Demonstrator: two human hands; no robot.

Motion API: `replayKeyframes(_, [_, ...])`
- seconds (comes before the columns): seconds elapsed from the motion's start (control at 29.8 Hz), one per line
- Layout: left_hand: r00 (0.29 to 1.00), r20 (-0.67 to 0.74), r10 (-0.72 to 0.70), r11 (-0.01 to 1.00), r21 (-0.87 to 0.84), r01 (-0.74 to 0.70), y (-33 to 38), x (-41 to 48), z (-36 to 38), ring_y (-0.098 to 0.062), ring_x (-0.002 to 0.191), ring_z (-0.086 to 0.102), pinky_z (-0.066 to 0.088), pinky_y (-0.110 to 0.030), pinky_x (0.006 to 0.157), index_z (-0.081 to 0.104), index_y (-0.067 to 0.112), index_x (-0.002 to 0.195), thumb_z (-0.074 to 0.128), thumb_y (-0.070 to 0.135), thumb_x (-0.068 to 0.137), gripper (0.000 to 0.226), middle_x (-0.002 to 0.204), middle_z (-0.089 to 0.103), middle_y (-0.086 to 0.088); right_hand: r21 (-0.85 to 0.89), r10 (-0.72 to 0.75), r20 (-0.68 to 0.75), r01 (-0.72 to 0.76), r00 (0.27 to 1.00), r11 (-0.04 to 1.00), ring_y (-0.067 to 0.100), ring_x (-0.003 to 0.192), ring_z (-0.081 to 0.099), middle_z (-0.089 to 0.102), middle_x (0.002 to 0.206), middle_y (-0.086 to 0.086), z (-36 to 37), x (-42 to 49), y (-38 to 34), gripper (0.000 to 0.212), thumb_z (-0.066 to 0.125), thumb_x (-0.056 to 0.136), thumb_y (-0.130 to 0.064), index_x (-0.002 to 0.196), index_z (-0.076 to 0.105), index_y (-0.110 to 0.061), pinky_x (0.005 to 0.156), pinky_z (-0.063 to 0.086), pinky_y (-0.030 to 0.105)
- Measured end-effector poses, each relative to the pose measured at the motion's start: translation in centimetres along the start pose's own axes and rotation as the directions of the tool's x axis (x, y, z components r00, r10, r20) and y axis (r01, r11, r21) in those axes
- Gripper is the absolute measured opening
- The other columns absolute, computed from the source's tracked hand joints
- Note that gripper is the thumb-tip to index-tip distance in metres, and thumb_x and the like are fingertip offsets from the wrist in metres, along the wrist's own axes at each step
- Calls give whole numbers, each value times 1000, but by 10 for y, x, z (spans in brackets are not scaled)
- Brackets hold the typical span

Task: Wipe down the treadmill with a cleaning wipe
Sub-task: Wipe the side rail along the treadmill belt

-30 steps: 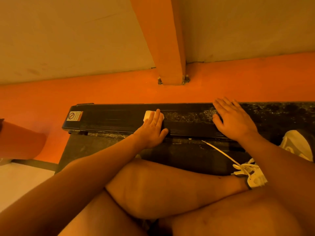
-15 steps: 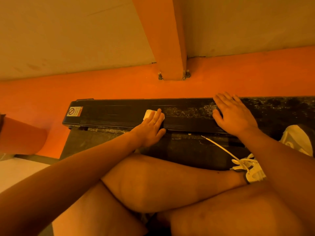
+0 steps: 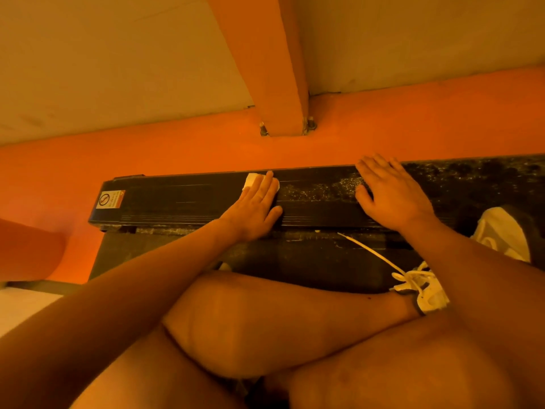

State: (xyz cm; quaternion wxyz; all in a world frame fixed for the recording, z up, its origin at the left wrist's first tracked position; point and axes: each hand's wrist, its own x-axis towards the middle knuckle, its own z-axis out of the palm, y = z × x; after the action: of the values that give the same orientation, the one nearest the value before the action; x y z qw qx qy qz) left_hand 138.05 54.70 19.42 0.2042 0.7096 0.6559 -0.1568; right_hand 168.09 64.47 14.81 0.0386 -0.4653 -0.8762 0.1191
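The treadmill's black side rail (image 3: 182, 202) runs left to right across the middle of the head view, with a warning sticker (image 3: 110, 199) at its left end. My left hand (image 3: 255, 206) lies flat on the rail and presses a white cleaning wipe (image 3: 250, 180), which shows past my fingertips. My right hand (image 3: 389, 191) rests flat on the rail further right, fingers spread and holding nothing. Pale dusty smears (image 3: 324, 187) cover the rail between my hands and to the right.
An orange post (image 3: 277, 84) stands bolted to the orange floor (image 3: 177, 149) just behind the rail. My crossed legs and a white shoe (image 3: 424, 290) with a loose lace lie on the treadmill belt (image 3: 295, 261). A second white shoe (image 3: 498, 231) is at the right.
My left hand has pushed the wipe away from me, toward the rail's far edge. My right hand has stayed in place on the rail.
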Motion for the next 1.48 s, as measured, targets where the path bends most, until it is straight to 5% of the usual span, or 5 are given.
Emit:
replayKeyframes(0.47, [993, -5, 122, 987, 104, -120, -3, 6, -3, -25, 152, -17, -1, -47, 123, -9, 13, 159, 23, 50, 106, 72, 166, -20, -8, -8, 3, -6, -3, 1000, 1000, 24, 154, 17, 25, 165, 10, 0, -1, -1, 73, 13, 98, -49, 158, 28, -10, 127, 5, 40])
replayKeyframes(0.7, [970, 129, 206, 958, 175, -227, -36, -30, 4, -21, 150, -24, 1, -44, 124, -14, 18, 157, -14, 77, 84, 95, 163, -25, -3, -8, 0, -15, 0, 1000, 1000, 25, 154, 19, 28, 164, 12, -1, -1, -2, 73, 14, 99, -49, 157, 31, -9, 127, 6, 41])
replayKeyframes(0.91, [999, -8, 53, 999, -7, -53, 6, 7, -1, -25, 152, -18, -2, -49, 124, -10, 13, 159, 20, 53, 105, 74, 165, -22, -8, -9, -2, -27, 2, 1000, 1000, 26, 153, 22, 30, 163, 12, 0, -2, -2, 69, 19, 100, -46, 156, 32, -9, 127, 7, 41])
replayKeyframes(1.14, [992, 125, -7, 999, -48, 13, 27, -28, 14, -26, 150, -24, -5, -49, 123, -15, 12, 157, 21, 52, 106, 74, 163, -28, -7, -10, 1, -19, -2, 1000, 1000, 25, 154, 19, 28, 164, 11, -1, -2, -2, 69, 18, 100, -47, 157, 30, -9, 126, 5, 39])
replayKeyframes(1.48, [1000, 13, -6, 997, -77, 7, 38, -13, 16, -27, 151, -23, -6, -47, 121, -13, 10, 158, 22, 53, 105, 76, 163, -26, -8, -12, 4, -6, -4, 1000, 1000, 24, 154, 17, 26, 165, 11, -3, -2, -4, 69, 18, 100, -46, 158, 28, -10, 127, 5, 40])
